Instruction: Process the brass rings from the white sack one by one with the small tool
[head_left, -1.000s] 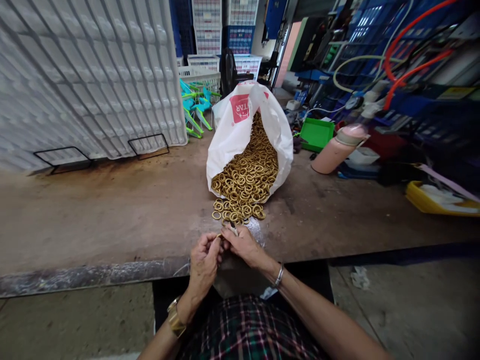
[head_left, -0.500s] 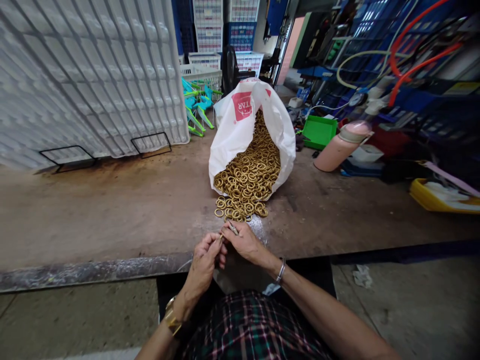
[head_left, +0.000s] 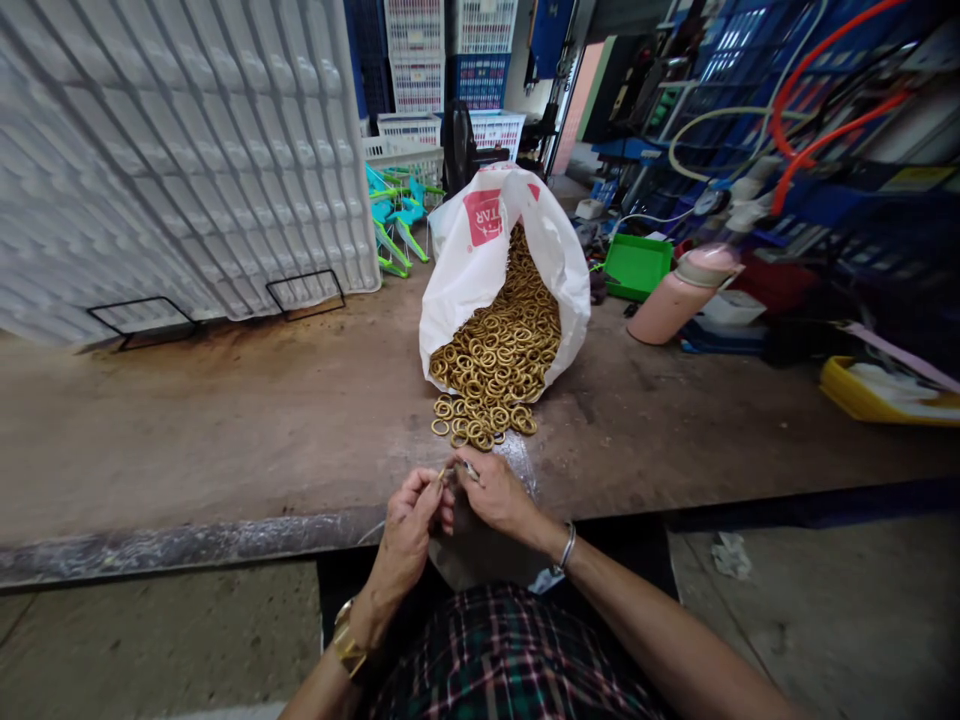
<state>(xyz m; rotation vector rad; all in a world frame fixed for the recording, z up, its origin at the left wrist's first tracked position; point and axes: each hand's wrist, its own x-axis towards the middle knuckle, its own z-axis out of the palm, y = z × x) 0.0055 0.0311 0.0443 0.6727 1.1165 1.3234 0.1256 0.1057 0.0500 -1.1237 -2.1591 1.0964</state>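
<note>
A white plastic bag (head_left: 469, 270) with a red label lies open on the worn brown workbench (head_left: 225, 420), spilling a heap of golden rings (head_left: 495, 360) toward me. My left hand (head_left: 409, 520) and my right hand (head_left: 495, 495) meet at the bench's near edge, just below the loose rings. The left pinches a small golden ring between thumb and fingers. The right is closed round a thin metal tool whose tip shows above the fingers. A gold watch sits on my left wrist and a silver bangle on my right.
A large white ribbed panel (head_left: 172, 150) leans at the back left. A pink flask (head_left: 679, 295), a green tray (head_left: 636, 265) and a yellow tray (head_left: 885, 395) lie to the right. Stacked crates (head_left: 450, 60) and hoses stand behind. Concrete floor lies below the bench.
Both hands have stayed together at the bench edge with only small finger movements. The view has shifted slightly.
</note>
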